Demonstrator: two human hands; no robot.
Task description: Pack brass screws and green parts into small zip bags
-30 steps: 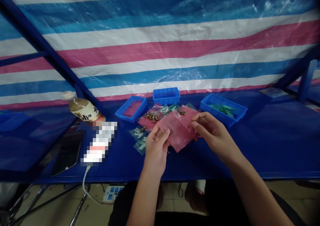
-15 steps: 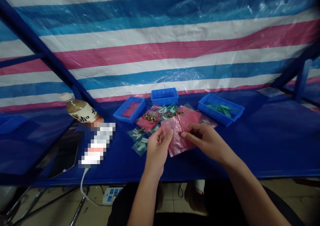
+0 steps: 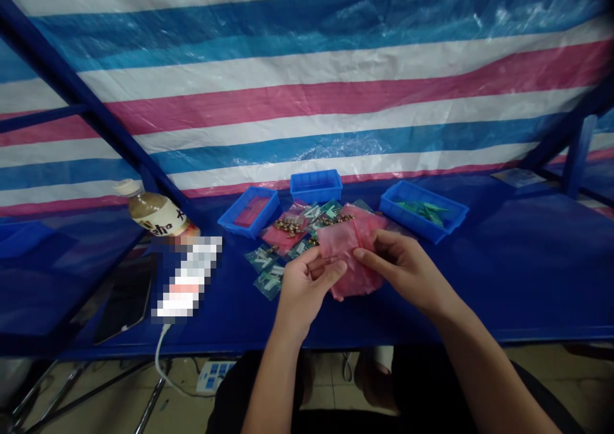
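Where left hand [image 3: 307,287] grips pink bag [image 3: 348,261], contents unclear.

Bare bench [image 3: 518,261] right of hands [image 3: 352,271], open lane; bag pile [image 3: 288,229] blocks far side, three trays [image 3: 316,186] behind, bottle [image 3: 160,213] obstructing left.

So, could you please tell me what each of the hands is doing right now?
Left hand: closed on a pink bag.
Right hand: closed on the same bag's red edge.
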